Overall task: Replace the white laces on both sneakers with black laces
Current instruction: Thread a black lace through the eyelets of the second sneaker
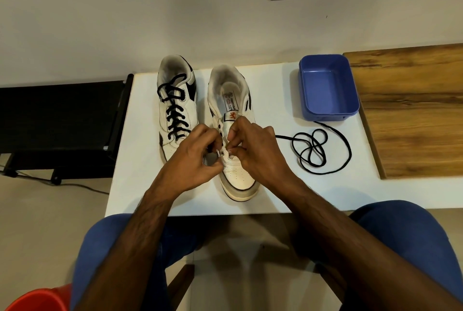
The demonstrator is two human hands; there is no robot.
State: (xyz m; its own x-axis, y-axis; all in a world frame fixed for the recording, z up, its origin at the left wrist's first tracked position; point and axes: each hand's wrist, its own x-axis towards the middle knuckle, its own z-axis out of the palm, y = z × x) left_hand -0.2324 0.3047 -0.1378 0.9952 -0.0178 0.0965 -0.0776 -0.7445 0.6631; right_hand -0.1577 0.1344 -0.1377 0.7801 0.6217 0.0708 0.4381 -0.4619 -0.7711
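Two white sneakers stand side by side on the white table [140, 185], toes toward me. The left sneaker [176, 105] is laced with a black lace. The right sneaker [231, 115] has open upper eyelets. My left hand [194, 157] and my right hand [258, 150] meet over its lowest eyelets, fingers curled and pinching a bit of white lace [220, 151] there. A loose black lace [318, 150] lies coiled on the table to the right, one end running under my right hand.
A blue plastic tub [328, 87] sits at the table's far right. A wooden board [411, 110] adjoins the table on the right, a black stand [60, 120] on the left. A red object [37, 300] shows at bottom left.
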